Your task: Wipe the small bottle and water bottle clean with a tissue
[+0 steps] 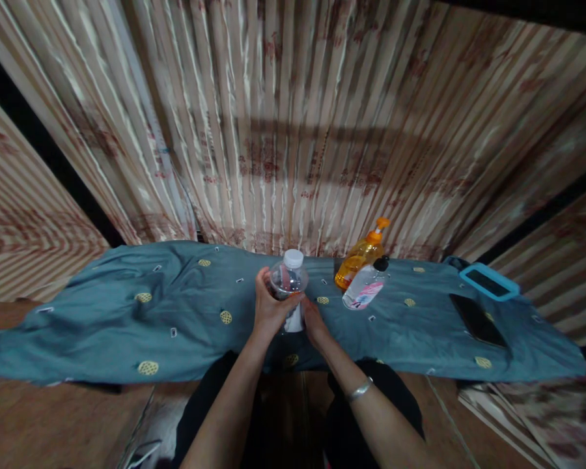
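Observation:
A clear plastic bottle [288, 279] with a white cap stands upright between my hands, at the middle of the cloth-covered surface. My left hand [267, 306] wraps round its left side, with the thumb across the front. Against the lower right side of the bottle rests my right hand [313, 320], its fingers partly hidden behind it. White material shows low on the bottle. To the right, an orange pump bottle [354, 262] stands tilted in view, and a clear bottle with a black cap and pink label [364, 287] is just in front of it.
A teal cloth [190, 339] with yellow pineapple prints covers the narrow surface. At its right end lie a dark phone [477, 319] and a light-blue framed object [489, 281]. Pleated curtains [293, 130] hang right behind, with dark poles on both sides.

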Demonstrator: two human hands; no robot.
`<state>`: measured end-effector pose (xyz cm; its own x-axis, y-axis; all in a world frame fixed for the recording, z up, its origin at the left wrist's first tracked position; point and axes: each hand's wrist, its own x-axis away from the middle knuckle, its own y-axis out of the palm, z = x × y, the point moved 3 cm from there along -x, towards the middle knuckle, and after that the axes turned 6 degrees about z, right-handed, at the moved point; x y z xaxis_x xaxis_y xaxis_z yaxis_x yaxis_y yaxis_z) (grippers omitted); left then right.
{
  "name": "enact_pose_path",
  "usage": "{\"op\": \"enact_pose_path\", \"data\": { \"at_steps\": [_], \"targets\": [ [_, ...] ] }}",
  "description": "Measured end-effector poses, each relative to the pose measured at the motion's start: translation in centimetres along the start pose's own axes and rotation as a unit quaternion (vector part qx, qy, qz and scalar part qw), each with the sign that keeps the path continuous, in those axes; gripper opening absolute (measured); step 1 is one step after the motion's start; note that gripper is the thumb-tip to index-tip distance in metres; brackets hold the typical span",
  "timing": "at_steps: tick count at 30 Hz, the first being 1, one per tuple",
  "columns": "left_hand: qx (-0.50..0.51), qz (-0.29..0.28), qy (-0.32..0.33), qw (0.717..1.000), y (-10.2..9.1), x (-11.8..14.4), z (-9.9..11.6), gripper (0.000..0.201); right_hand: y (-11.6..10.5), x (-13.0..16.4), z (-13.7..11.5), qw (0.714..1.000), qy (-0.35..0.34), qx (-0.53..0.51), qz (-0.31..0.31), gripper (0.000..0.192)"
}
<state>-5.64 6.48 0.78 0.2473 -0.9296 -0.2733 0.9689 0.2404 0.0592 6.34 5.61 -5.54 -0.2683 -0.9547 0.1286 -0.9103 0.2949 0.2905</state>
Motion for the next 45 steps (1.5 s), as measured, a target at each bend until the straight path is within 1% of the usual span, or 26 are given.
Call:
{"op": "enact_pose_path", "data": {
  "at_steps": [2,4,7,10,11,13,16,18,20,23,25,27,29,30,32,34,37,38,40,42,45],
  "targets": [
    [0.004,-0.008,-0.004,1.000,-0.1,-0.1,0.4,0.083,0.3,0.4,-0.2,0.999,0.001,-0.039,0.007,0.054],
    [0.011,-0.026,-0.010,1.000,-0.2,-0.2,0.6,0.076,0.2,0.4,-1.1,0.998,-0.002,-0.063,0.016,0.051],
    [0.021,-0.051,-0.032,0.998,-0.4,-0.4,0.5,0.074,-0.3,0.3,-3.9,0.996,-0.019,-0.082,0.020,0.048],
    [0.035,-0.093,-0.047,0.994,-0.4,-0.2,0.5,0.074,-0.9,0.6,-7.3,0.995,-0.047,-0.091,0.015,0.047],
    [0.035,-0.100,-0.044,0.993,-0.4,-0.1,0.6,0.074,-1.0,0.9,-8.2,0.995,-0.059,-0.081,0.006,0.048],
    [0.025,-0.095,-0.032,0.995,-0.5,0.2,0.7,0.081,-0.7,1.7,-9.4,0.995,-0.096,-0.033,-0.011,0.048],
    [0.017,-0.070,-0.021,0.997,-0.6,0.3,0.6,0.087,0.3,3.2,-9.7,0.979,-0.188,0.073,-0.014,0.048],
    [0.021,-0.056,-0.024,0.998,-0.7,0.2,0.5,0.081,1.1,4.0,-9.3,0.964,-0.237,0.123,-0.013,0.050],
    [0.024,-0.054,-0.024,0.998,-0.7,0.0,0.6,0.074,1.6,4.5,-9.0,0.956,-0.256,0.143,-0.014,0.053],
    [0.027,-0.085,-0.026,0.996,-0.5,0.1,0.9,0.072,1.5,4.2,-9.2,0.957,-0.255,0.141,-0.010,0.053],
    [0.032,-0.109,-0.027,0.993,-0.3,0.3,1.1,0.073,1.3,3.5,-9.8,0.963,-0.240,0.123,-0.027,0.049],
    [0.040,-0.133,-0.027,0.990,-0.1,0.6,1.3,0.074,1.0,2.4,-10.2,0.974,-0.204,0.086,-0.046,0.043],
    [0.050,-0.145,-0.031,0.988,0.1,0.8,1.2,0.078,0.8,1.1,-9.9,0.989,-0.142,0.028,-0.044,0.037],
    [0.051,-0.141,-0.036,0.988,0.1,0.7,1.1,0.081,0.8,0.5,-9.5,0.993,-0.108,-0.001,-0.038,0.035],
    [0.039,-0.114,-0.040,0.992,-0.1,0.5,0.9,0.088,0.9,-0.4,-8.3,0.997,-0.051,-0.044,-0.030,0.036],
    [0.004,-0.087,-0.030,0.996,-0.6,0.0,0.9,0.091,1.2,-0.8,-7.0,0.998,-0.020,-0.059,-0.033,0.042],
    [-0.054,-0.063,-0.005,0.997,-1.3,-0.6,1.2,0.092,1.4,-0.6,-5.6,0.997,-0.008,-0.064,-0.033,0.047],
    [-0.057,-0.054,0.000,0.997,-1.5,-0.7,1.3,0.093,1.3,-0.5,-5.2,0.997,-0.006,-0.066,-0.029,0.046],
    [-0.032,-0.038,-0.003,0.999,-1.8,-0.9,1.3,0.092,0.9,-0.2,-4.9,0.997,-0.005,-0.070,-0.018,0.042],
    [0.003,-0.034,-0.013,0.999,-2.0,-1.0,1.0,0.083,0.5,0.1,-4.9,0.997,-0.022,-0.069,-0.003,0.039],
    [0.035,-0.049,-0.019,0.998,-2.0,-0.7,0.7,0.062,0.0,0.6,-5.6,0.996,-0.067,-0.059,0.021,0.036]
  ]
}}
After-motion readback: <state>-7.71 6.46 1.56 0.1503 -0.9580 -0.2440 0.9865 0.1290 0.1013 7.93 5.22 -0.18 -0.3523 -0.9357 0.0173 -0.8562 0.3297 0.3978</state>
